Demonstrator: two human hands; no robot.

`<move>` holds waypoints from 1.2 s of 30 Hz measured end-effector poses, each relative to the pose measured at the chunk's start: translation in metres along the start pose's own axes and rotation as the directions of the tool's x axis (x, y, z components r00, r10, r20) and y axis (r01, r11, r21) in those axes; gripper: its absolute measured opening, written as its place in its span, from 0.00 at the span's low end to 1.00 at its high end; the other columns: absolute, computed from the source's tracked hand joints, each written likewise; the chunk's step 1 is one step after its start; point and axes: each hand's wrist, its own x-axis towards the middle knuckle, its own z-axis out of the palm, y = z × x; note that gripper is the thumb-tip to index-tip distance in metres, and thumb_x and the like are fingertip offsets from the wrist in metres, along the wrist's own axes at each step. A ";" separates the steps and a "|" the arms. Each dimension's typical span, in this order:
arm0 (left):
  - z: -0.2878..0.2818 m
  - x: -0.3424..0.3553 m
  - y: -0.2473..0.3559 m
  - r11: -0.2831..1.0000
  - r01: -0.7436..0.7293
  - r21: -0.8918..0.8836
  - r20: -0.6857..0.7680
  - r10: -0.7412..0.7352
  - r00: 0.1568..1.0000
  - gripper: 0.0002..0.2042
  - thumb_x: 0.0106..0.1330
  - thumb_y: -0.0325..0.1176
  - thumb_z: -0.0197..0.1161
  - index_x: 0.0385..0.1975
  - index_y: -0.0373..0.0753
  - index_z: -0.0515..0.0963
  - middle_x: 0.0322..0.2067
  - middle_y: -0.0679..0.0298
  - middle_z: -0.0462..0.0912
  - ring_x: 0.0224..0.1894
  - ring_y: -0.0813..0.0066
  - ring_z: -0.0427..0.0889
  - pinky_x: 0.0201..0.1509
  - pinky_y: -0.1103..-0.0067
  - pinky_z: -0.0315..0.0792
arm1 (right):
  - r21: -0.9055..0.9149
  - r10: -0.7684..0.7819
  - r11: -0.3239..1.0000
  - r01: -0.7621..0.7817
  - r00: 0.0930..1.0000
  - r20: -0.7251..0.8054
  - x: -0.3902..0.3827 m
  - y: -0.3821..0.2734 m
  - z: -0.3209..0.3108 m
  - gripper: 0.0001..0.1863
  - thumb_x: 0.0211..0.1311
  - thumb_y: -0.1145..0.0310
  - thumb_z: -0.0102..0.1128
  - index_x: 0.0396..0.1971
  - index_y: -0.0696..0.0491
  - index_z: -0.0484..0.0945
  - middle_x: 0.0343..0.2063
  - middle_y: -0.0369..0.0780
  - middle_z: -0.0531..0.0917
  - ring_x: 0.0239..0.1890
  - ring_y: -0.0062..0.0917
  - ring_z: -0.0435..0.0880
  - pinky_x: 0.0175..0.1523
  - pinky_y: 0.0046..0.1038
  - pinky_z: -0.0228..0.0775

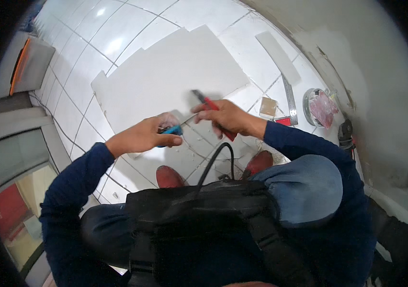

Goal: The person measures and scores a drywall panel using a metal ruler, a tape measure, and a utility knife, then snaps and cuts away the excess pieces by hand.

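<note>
My left hand (149,134) is closed around a small blue object (171,130) with a dark side, whose kind I cannot make out. Some clear, whitish material shows by its fingers. In my right hand (225,117) is a red utility knife (209,103), its dark end pointing up and left. Both hands are above the near edge of a large off-white sheet (175,71) lying on the floor. That sheet has a stepped far edge and does not visibly touch either hand.
Along the right wall lie a pale strip (278,57), a metal ruler (289,98), a tan square block (268,107), a red item (283,121) and a round container (313,107) with a pink bag. A cable (62,131) runs along the left tiles. My red shoes (169,177) are close by.
</note>
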 end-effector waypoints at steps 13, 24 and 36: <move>0.033 0.027 -0.006 0.983 -0.039 0.179 -0.130 0.063 0.989 0.38 0.52 0.52 0.77 0.51 0.29 0.68 0.35 0.51 0.78 0.40 0.64 0.81 0.45 0.73 0.76 | 0.089 -0.021 0.996 0.010 0.992 0.125 -0.004 0.025 0.008 0.20 0.61 0.60 0.62 0.45 0.59 0.74 0.29 0.37 0.77 0.14 0.14 0.71 0.16 0.19 0.64; 0.019 0.024 -0.011 0.979 0.087 0.182 -0.080 -0.074 0.994 0.33 0.54 0.52 0.75 0.51 0.35 0.72 0.36 0.59 0.78 0.42 0.70 0.77 0.48 0.77 0.71 | 0.099 0.005 0.995 -0.012 0.997 0.074 -0.006 0.018 0.008 0.18 0.60 0.57 0.67 0.39 0.54 0.73 0.22 0.31 0.74 0.14 0.13 0.70 0.18 0.18 0.63; -0.035 0.007 -0.136 0.973 0.190 0.131 -0.163 -0.168 0.972 0.17 0.66 0.46 0.60 0.43 0.37 0.76 0.33 0.63 0.77 0.38 0.74 0.74 0.44 0.79 0.68 | 0.344 -0.034 0.895 0.283 0.813 -0.581 0.011 0.000 -0.118 0.11 0.62 0.62 0.66 0.30 0.52 0.74 0.18 0.31 0.71 0.15 0.15 0.68 0.19 0.21 0.63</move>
